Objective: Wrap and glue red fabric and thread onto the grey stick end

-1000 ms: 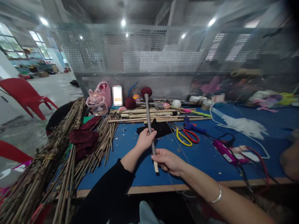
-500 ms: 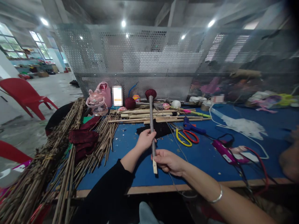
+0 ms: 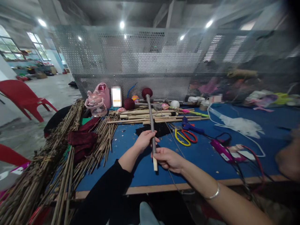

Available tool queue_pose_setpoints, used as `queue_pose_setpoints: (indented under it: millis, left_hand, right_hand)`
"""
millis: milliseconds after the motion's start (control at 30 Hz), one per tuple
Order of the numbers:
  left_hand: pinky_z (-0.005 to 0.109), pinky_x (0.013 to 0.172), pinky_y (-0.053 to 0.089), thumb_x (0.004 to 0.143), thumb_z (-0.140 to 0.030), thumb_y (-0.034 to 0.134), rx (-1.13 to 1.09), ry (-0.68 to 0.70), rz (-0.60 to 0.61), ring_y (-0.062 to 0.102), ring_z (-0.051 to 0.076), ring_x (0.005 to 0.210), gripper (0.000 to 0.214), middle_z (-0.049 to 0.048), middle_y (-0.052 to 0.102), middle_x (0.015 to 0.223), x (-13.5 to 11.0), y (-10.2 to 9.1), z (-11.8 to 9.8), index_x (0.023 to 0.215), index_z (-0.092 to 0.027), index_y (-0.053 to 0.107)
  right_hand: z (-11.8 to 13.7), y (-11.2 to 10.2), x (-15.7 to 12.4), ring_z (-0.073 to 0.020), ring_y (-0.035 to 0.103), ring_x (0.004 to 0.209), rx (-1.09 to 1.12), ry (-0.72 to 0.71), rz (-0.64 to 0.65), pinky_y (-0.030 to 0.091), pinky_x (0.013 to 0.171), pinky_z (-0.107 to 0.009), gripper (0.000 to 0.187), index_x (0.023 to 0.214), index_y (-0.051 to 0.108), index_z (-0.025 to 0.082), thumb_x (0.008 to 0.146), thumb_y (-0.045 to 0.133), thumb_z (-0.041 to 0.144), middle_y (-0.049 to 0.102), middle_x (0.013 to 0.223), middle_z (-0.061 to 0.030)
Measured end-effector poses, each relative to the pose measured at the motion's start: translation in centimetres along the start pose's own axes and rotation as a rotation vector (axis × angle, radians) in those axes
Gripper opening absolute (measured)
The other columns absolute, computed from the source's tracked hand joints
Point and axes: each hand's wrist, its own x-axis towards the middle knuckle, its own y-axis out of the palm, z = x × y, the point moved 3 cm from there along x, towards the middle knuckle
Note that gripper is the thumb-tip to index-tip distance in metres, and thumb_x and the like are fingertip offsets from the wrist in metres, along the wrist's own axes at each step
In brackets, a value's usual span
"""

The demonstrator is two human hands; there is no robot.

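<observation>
A wooden stick wrapped in grey yarn (image 3: 150,114) is held out in front of me, tilted away, with a dark red ball (image 3: 147,93) at its far end and a bare pale tip near me. My left hand (image 3: 144,140) is closed round the wrapped part. Lower down, my right hand (image 3: 169,159) pinches the stick just above the bare tip. A thin grey strand (image 3: 173,182) hangs below my right hand toward the table edge. Beneath the stick lies a black cloth (image 3: 162,129), with scissors (image 3: 182,139) to its right.
A blue glue gun (image 3: 192,127) and a purple power strip (image 3: 222,150) with cords lie right on the blue table (image 3: 201,165). Bundled twigs (image 3: 75,137) cover the left side. Pale sticks (image 3: 131,117) and yarn balls line the back. Another person's blurred hand (image 3: 288,156) is at far right.
The ball end of the stick has swung slightly left, and its bare tip appears turned. Both hands keep their hold. The whole view has shifted a little.
</observation>
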Motion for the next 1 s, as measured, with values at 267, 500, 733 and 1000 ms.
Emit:
queue_pose_setpoints:
  millis: [267,500,733,1000]
  left_hand:
    - [0.017,0.046,0.043,0.074,-0.022,0.063,-0.083,-0.054,0.002,0.059,0.009,0.05,0.028,0.0027,0.063,0.066,-0.4,-0.6,-0.5,0.097,-0.012,0.05]
    - [0.021,0.047,0.046,0.076,-0.019,0.06,-0.059,-0.128,0.068,0.065,0.015,0.062,0.026,0.0074,0.066,0.074,-0.4,-0.8,-0.3,0.098,-0.013,0.049]
    - [0.018,0.046,0.043,0.069,-0.021,0.068,0.061,-0.076,-0.016,0.057,0.009,0.049,0.018,0.002,0.06,0.059,-0.4,-1.5,-0.7,0.076,-0.011,0.054]
    - [0.018,0.045,0.043,0.069,-0.024,0.066,0.097,-0.102,0.023,0.056,0.008,0.047,0.017,-0.0002,0.059,0.057,-0.2,-1.4,0.0,0.074,-0.012,0.055]
  right_hand:
    - [0.0,-0.1,0.2,-0.0011,0.012,0.032,-0.034,-0.036,-0.034,0.006,0.03,-0.018,0.031,0.075,0.044,0.018,0.068,0.068,0.037,0.029,0.042,0.0133]
    - [0.0,-0.5,-0.1,-0.0002,0.016,0.031,-0.038,-0.056,0.023,0.009,0.03,-0.017,0.032,0.079,0.046,0.016,0.067,0.069,0.035,0.035,0.046,0.0121]
    - [-0.1,-0.4,0.4,-0.001,0.017,0.03,-0.102,-0.047,-0.036,0.01,0.029,-0.017,0.034,0.072,0.04,0.019,0.069,0.067,0.039,0.033,0.042,0.0127]
    - [0.0,-0.8,0.6,-0.0016,0.014,0.033,-0.082,-0.002,0.081,0.01,0.03,-0.017,0.026,0.081,0.048,0.016,0.071,0.066,0.03,0.031,0.043,0.0126]
